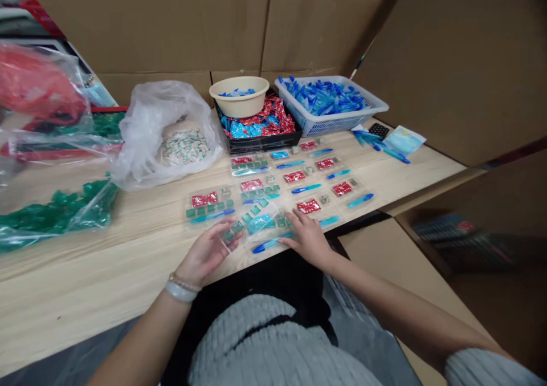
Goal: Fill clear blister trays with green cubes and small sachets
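Note:
My left hand [210, 248] is at the table's front edge, its fingers closed on the lower end of a clear strip of green squares [247, 217]. The strip slants up over a clear plastic tray with a light-blue packet [259, 223] and a blue pen [273, 242]. My right hand [311, 239] rests at that tray's right side, fingers apart, close to some green squares [282, 221]. Beyond it are several similar clear trays with red packets [308, 206] and blue pens [306, 189]. Some, such as the left one, also hold a row of green squares [209, 209].
At the back stand a cream bowl [239, 104] on a black tray [265, 144] of red and blue packets, and a basket [327, 125] of blue pens. Left are a white plastic bag [143, 124] of small pieces and green pieces [60, 206] in clear plastic. Cardboard walls [171, 27] enclose the table.

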Motion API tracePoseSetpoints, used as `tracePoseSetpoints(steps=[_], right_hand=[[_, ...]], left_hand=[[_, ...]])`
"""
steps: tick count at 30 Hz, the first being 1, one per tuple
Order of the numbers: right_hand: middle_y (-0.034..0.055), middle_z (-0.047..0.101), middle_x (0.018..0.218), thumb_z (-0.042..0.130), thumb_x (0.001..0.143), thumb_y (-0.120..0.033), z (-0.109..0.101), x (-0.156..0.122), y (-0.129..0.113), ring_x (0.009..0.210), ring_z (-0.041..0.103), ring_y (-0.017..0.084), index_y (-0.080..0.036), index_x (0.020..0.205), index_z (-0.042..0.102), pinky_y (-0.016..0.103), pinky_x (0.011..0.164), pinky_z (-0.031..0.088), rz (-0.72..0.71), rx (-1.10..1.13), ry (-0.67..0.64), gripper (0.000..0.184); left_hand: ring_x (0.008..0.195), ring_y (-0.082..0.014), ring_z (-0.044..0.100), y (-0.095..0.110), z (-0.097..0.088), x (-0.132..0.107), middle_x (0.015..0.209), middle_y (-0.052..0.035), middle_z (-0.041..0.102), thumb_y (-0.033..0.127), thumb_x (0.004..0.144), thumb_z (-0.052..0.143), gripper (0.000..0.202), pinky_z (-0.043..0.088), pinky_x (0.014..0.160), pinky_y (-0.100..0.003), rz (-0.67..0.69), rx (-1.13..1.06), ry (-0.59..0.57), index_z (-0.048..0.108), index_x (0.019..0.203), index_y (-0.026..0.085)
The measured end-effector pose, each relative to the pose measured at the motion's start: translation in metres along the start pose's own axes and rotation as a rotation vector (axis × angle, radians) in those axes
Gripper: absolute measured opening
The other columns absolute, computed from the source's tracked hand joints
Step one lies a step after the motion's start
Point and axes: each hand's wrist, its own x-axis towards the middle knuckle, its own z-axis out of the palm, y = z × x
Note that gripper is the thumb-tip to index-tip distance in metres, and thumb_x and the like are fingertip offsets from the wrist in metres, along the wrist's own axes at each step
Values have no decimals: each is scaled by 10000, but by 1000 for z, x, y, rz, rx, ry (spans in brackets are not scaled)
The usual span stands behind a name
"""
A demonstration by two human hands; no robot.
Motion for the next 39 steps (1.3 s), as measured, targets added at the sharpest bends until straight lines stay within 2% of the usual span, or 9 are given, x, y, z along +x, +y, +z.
tracePoseSetpoints(steps=[5, 11, 15, 19, 24, 29, 32, 35, 39], right_hand=[[157, 420, 1245, 571, 723, -407, 14, 3, 12, 1126, 416, 269, -173, 1157, 494, 435, 885, 391, -80, 194, 121, 499], [160, 454, 1223, 536, 757, -395, 12, -7, 24, 1120, 433, 240, -158, 1131, 511, 415, 902, 396, -241, 262, 290, 444], [163, 459, 1225, 527, 759, -413, 8, -17, 30, 1101, 445, 243, -151, 1136, 504, 416, 880, 412, -318, 170, 194, 460], [173, 463, 1222, 531, 736, -461, 6, -19, 25, 1127, 397, 296, -136, 1168, 490, 469, 899, 364, -277, 5, 124, 542], [99, 365, 1324, 477, 755, -505, 6, -19, 18, 1230, 258, 299, -244, 1255, 396, 515, 966, 239, -365, -87, 65, 570], [135, 327, 1340, 474, 767, -487, 2, -18, 25, 1254, 207, 293, -198, 1221, 446, 495, 976, 237, -391, -40, 81, 539], [117, 400, 1295, 479, 771, -474, -2, -17, 22, 1238, 253, 275, -211, 1195, 471, 496, 978, 239, -476, 76, 16, 499], [117, 459, 1239, 452, 798, -440, -9, -14, 13, 1169, 364, 249, -190, 1178, 478, 467, 952, 298, -323, 369, 65, 456], [73, 611, 868, 420, 801, -420, -18, -11, 10, 662, 568, 148, -153, 1156, 455, 296, 575, 478, 225, 1019, 103, 446]], left_hand=[[771, -166, 613, 4, 9, 5, 851, -38, 614, 118, 730, 533, 169, 485, 586, -218, -31, 57, 12, 590, 883, 164], [760, -171, 620, -5, 15, -24, 835, -36, 628, 112, 726, 538, 170, 491, 577, -229, -65, 55, 24, 604, 869, 176], [781, -168, 619, -23, 10, -41, 939, -50, 623, 119, 717, 567, 196, 504, 622, -247, -103, 95, 3, 611, 900, 175], [805, -169, 616, -32, 2, -40, 945, -38, 619, 124, 704, 597, 184, 508, 630, -230, -95, 130, 56, 616, 879, 175], [814, -170, 616, -13, -6, -43, 998, -50, 605, 102, 712, 580, 206, 522, 641, -243, -8, 176, 150, 608, 903, 175], [810, -176, 620, 9, -6, -51, 985, -68, 607, 83, 742, 521, 217, 527, 596, -235, 80, 205, 201, 601, 923, 171], [798, -174, 622, 13, -1, -54, 978, -60, 607, 76, 739, 517, 224, 526, 589, -236, 89, 226, 207, 604, 919, 177], [807, -175, 618, 6, 12, -52, 958, -58, 615, 84, 733, 534, 221, 518, 602, -234, 61, 259, 160, 608, 920, 177], [810, -192, 614, -20, 51, -28, 973, -64, 612, 118, 713, 584, 209, 507, 645, -266, -44, 295, -32, 606, 915, 165]])
